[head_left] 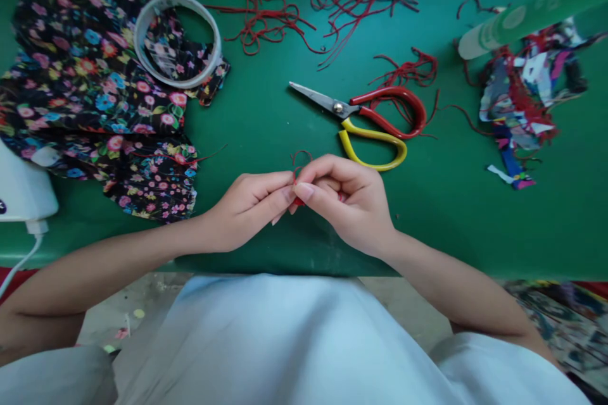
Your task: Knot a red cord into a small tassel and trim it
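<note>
My left hand (251, 205) and my right hand (349, 199) meet over the near part of the green table, fingertips together. Both pinch a thin red cord (302, 155), whose loop sticks up beyond the fingertips. A small red bit shows beneath the thumbs, but its shape is mostly hidden by the fingers. Just past my right hand lie scissors (338, 107) with one red and one yellow handle, their blades pointing left. A tangle of red cord (411, 69) lies partly under the red handle.
Floral fabric (90, 88) covers the left side, with a tape roll (216, 54) on it. Loose red cords (261, 16) lie at the back. Fabric scraps (503, 95) and a green-and-white tube (517, 16) are at right. A white device (23, 186) with a cable sits at left.
</note>
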The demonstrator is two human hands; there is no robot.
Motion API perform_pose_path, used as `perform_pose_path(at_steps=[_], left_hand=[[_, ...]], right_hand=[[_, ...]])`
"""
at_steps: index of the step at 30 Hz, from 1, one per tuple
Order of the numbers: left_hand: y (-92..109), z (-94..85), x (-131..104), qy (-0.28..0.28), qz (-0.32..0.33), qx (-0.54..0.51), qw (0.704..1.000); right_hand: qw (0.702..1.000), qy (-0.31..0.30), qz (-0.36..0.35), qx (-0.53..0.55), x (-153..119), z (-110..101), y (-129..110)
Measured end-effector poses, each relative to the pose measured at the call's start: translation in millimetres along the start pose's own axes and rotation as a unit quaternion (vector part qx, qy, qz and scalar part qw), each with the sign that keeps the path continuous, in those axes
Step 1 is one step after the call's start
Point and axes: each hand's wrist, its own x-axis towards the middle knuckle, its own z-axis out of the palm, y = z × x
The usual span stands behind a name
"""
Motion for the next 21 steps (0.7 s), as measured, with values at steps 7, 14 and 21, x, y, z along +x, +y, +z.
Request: perform_pose_path(at_steps=[7, 14, 21], left_hand=[[1, 0.2, 0, 0.008, 0.012, 0.012, 1.0], [-3, 1.4, -2, 0.016, 0.032, 0.004, 0.999], [-6, 3.6, -3, 0.023, 0.015, 0.001, 1.0]], right_hand=[[1.0, -0.01, 0.018, 0.018, 1, -3, 1], [0.961, 0.056, -0.151, -0.224, -2, -5, -2], [0.909, 0.022, -0.275, -0.312, -1, -10, 0]])
